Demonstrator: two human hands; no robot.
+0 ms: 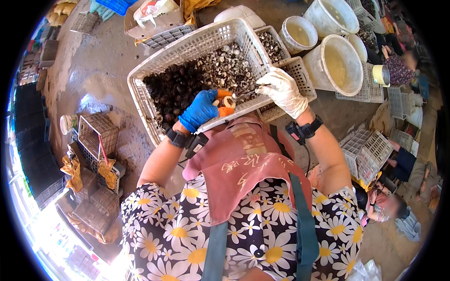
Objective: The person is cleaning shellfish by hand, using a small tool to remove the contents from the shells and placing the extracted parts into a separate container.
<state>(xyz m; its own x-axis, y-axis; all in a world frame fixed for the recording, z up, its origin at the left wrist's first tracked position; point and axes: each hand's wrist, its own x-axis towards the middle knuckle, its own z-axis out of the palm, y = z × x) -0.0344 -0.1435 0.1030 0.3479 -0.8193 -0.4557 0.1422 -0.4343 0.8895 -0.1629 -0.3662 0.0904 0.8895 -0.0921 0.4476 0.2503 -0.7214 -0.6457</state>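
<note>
My left hand (200,109), in a blue glove with orange finger covers, grips a partly peeled water chestnut (229,102) whose pale flesh shows. At its right, my right hand (283,92) wears a whitish glove and pinches what looks like a thin-bladed knife (242,93); its handle is hidden by the fingers. The blade points towards the water chestnut. Both hands are over the near rim of a white plastic crate (172,47). Dark unpeeled water chestnuts (172,86) fill its left part, and peel scraps (228,66) lie on the right.
Smaller crates with scraps (270,45) stand against the big crate's right side. Beyond them are large buckets (334,66) of cloudy water. A cardboard box (154,23) is behind; stacked crates (98,135) stand at left. Other people (399,68) sit at the right.
</note>
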